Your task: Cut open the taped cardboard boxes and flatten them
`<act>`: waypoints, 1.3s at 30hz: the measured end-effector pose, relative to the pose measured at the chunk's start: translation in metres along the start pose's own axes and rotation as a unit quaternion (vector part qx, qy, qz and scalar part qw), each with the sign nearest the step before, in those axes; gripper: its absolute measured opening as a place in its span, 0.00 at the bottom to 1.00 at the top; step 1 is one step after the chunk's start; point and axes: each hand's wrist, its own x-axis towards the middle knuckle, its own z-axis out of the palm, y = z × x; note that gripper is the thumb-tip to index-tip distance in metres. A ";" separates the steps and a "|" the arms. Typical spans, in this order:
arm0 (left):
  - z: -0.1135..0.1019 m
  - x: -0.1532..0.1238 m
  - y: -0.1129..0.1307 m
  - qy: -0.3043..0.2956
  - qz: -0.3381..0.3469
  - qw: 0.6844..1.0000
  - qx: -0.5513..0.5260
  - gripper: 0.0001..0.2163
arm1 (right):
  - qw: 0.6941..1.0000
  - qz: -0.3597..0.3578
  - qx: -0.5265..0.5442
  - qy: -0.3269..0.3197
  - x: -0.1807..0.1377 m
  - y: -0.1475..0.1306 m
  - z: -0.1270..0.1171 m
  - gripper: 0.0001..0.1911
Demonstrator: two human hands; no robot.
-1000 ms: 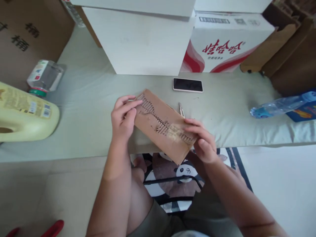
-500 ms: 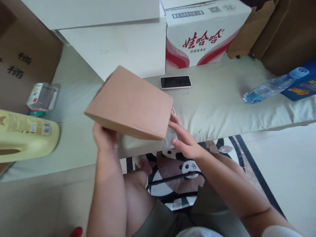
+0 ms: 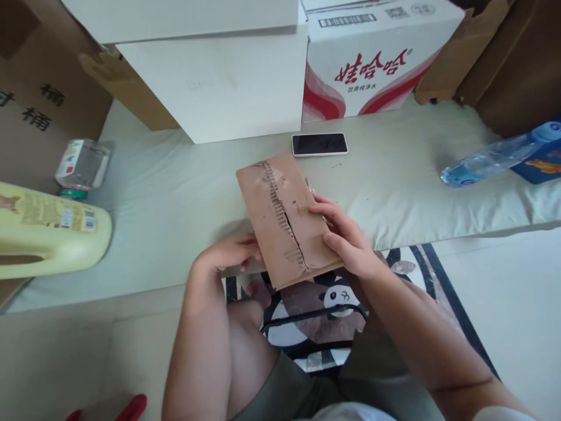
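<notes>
A small brown cardboard box (image 3: 263,216) is tilted over the front edge of the cloth-covered surface, between my hands. The face toward me has a torn, ragged strip that bares the corrugation, with a dark slit along its lower part. My right hand (image 3: 346,234) grips the box's right edge, thumb and fingers on the torn face. At the lower left side of the box is my left hand (image 3: 232,251), its fingers bent against it and partly hidden behind it. Just beyond the box lies a phone (image 3: 319,144) with a dark screen.
White cartons (image 3: 210,88) stand at the back, one with red print (image 3: 372,70). To the left are a yellow jug (image 3: 52,228) and a clear bottle (image 3: 83,166) with a green cap. A water bottle (image 3: 495,153) lies at right beside a blue package (image 3: 537,161).
The box has turned over, from a plain face to the torn one, and moved right and nearer to me. My right hand now grips its edge; my left hand has moved right.
</notes>
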 end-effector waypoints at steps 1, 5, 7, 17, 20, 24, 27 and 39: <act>-0.003 0.003 0.000 0.051 0.013 0.999 -0.003 0.08 | 1.000 0.020 0.008 -0.015 0.001 0.001 -0.001 0.22; -0.009 0.019 0.000 0.366 0.178 0.908 -0.100 0.16 | 0.997 0.055 0.041 -0.036 0.002 0.003 -0.003 0.20; -0.007 0.024 0.002 0.432 0.280 0.846 -0.138 0.24 | 0.995 0.047 0.056 -0.074 0.002 0.001 -0.003 0.20; 0.008 0.022 0.009 0.393 0.305 0.854 -0.151 0.25 | 0.946 0.033 -0.311 0.082 0.020 0.038 -0.008 0.18; 0.005 0.024 0.005 0.390 0.303 0.856 -0.150 0.25 | 0.897 0.052 -0.435 0.067 0.026 0.050 -0.008 0.21; 0.008 0.023 0.008 0.396 0.311 0.853 -0.139 0.24 | 0.881 0.110 -0.455 0.064 0.029 0.048 -0.007 0.25; 0.012 0.022 0.013 0.411 0.311 0.846 -0.132 0.21 | 0.914 0.130 -0.375 0.079 0.030 0.039 -0.006 0.26; 0.018 0.021 0.016 0.398 0.315 0.852 -0.125 0.20 | 0.982 -0.056 0.117 0.137 0.018 -0.038 -0.005 0.15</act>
